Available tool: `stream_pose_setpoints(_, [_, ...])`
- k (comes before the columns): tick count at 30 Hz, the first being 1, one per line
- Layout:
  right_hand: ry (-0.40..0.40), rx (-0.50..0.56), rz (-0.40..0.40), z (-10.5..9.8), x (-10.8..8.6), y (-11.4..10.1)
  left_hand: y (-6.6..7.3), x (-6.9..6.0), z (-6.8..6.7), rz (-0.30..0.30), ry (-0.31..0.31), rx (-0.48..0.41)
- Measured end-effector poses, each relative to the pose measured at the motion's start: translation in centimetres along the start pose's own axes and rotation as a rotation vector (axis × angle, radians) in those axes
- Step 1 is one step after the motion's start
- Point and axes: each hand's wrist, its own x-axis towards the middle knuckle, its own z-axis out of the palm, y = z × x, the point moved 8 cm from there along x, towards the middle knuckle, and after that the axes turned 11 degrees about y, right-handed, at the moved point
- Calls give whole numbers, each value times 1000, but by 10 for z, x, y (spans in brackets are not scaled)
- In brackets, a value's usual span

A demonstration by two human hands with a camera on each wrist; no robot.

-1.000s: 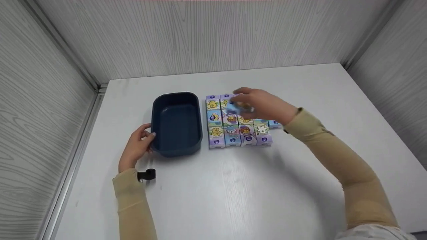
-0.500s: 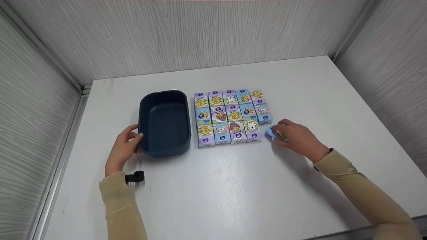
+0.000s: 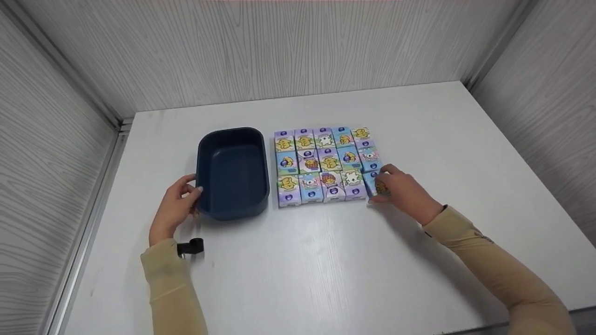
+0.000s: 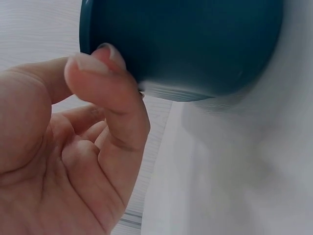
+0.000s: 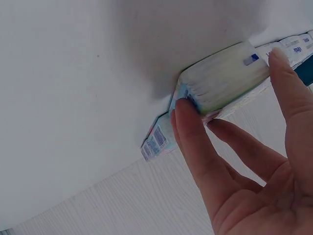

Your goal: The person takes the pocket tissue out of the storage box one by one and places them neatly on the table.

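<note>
My left hand (image 3: 173,208) pinches the left rim of a dark blue plastic bin (image 3: 237,213) between thumb and fingers; the left wrist view shows the thumb by the bin's wall (image 4: 195,44). My right hand (image 3: 412,196) holds a small blue tissue pack (image 3: 371,180) at the near right corner of a block of similar packs. In the right wrist view, thumb and fingers span this pack's ends (image 5: 225,78). Its right part is hidden by the fingers in the head view. Beside it lies a purple pack with a white cartoon figure (image 3: 352,182).
Several cartoon-printed tissue packs (image 3: 329,160) lie flat in three rows, just right of the bin. They stand on a white table (image 3: 288,260) with pale wood-grain panels (image 3: 298,51) at the back and sides.
From over the rows, my right hand has carried the blue pack right and down to the near corner, then turned it and brought it against the others. My left hand stays on the bin.
</note>
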Motion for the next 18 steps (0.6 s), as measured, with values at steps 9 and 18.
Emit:
stream_pose_setpoints(9, [81,6,-10,2,7,0,3,0,0,28,16,23])
stream_pose_setpoints(18, [73,49,80,1,12,14,4,2,1,21,26,30])
